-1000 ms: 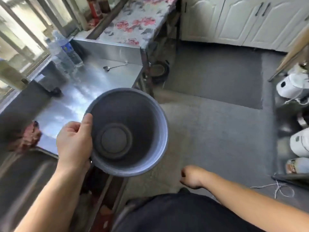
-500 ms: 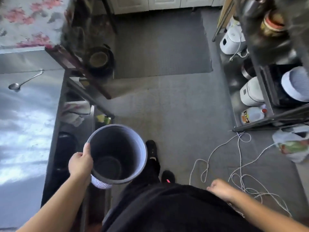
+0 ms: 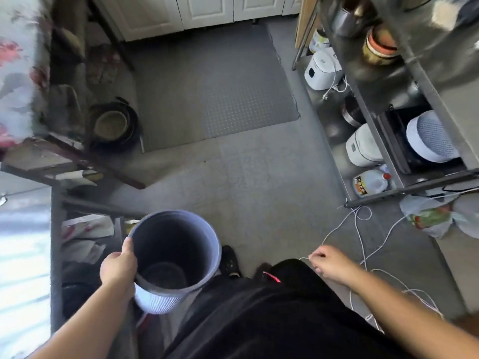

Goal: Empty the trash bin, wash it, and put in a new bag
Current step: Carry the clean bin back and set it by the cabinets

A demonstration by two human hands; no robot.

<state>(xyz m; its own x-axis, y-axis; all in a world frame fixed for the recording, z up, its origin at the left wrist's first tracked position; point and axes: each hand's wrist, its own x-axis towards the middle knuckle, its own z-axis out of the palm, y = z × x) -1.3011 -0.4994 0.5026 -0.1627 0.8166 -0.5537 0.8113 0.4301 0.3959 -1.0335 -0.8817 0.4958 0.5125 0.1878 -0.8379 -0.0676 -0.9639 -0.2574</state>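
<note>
The trash bin (image 3: 173, 257), gripped at its nine-o'clock rim by the left hand (image 3: 118, 268), looks emptied and unlined, so bagging seemingly remains; the right hand (image 3: 329, 263) hangs loosely curled, holding nothing.

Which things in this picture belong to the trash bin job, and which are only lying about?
Belong to the job:
trash bin, empty, no bag inside
left hand, gripping its rim

Only lying about:
white cord on the floor
oil bottle on the low shelf
two rice cookers
floor mat
</note>
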